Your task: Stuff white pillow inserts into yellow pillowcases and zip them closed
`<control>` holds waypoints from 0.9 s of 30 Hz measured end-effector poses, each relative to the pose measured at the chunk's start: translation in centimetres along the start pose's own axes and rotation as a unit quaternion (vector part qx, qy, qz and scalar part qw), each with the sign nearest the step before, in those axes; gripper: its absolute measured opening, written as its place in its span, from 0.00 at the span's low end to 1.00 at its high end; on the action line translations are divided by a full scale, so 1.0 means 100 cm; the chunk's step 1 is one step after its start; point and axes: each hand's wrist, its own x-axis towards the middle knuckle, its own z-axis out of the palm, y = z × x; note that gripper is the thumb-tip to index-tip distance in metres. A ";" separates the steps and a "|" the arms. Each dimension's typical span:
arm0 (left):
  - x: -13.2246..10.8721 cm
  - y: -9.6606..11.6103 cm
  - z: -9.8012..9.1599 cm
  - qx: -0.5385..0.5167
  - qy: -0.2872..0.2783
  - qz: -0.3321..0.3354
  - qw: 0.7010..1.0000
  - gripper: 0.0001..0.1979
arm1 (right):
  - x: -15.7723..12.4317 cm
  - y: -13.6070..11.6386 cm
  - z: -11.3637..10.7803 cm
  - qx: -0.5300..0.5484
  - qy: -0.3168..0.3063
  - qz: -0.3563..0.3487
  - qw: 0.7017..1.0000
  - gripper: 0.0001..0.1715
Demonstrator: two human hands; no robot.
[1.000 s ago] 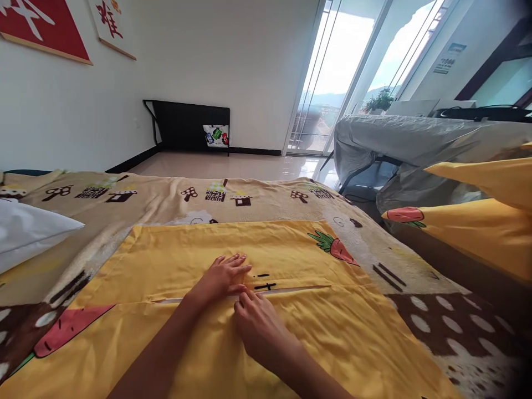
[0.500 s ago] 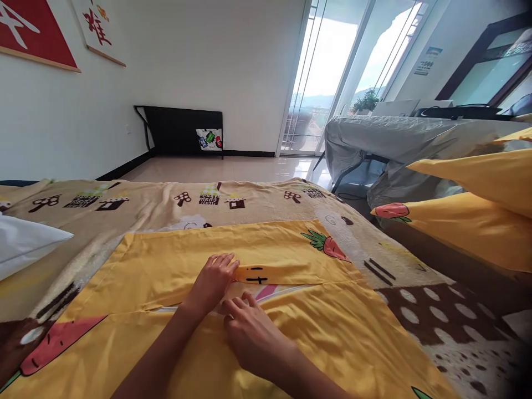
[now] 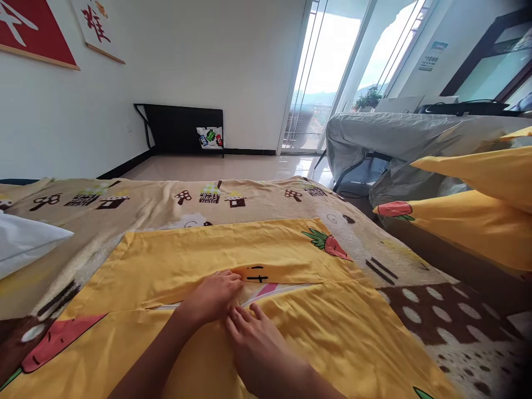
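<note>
A yellow fabric cover [image 3: 187, 252] with printed carrots lies flat on the patterned blanket. Across its middle runs an open slit, where a white and pink layer [image 3: 268, 288] shows. My left hand [image 3: 216, 293] rests at the upper edge of the slit, its fingers bent over the cloth. Just below and to the right, my right hand [image 3: 253, 338] touches the lower edge with curled fingers. The fingertips of both hands are close together, and what they pinch, if anything, is hidden.
Yellow pillows [image 3: 469, 221] with a carrot print stand at the right. A white pillow [image 3: 29, 241] lies at the left edge of the patterned blanket [image 3: 158, 205]. Beyond are a covered table [image 3: 374, 133] and a black panel [image 3: 178, 130] by the wall.
My left hand has moved slightly down and now lies flatter. My right hand has shifted a little down and right. The upper edge of the slit is raised a bit differently.
</note>
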 end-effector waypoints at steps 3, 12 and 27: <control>0.002 -0.003 0.003 0.000 -0.003 -0.018 1.000 0.21 | 0.009 0.001 0.005 -0.011 0.014 -0.002 1.000 0.28; 0.002 -0.009 0.012 0.029 0.003 -0.043 0.999 0.25 | 0.007 -0.007 -0.002 -0.068 0.008 -0.057 0.996 0.11; 0.012 -0.013 0.017 0.057 0.045 -0.120 0.990 0.25 | 0.002 -0.018 0.000 -0.059 -0.032 -0.108 0.992 0.09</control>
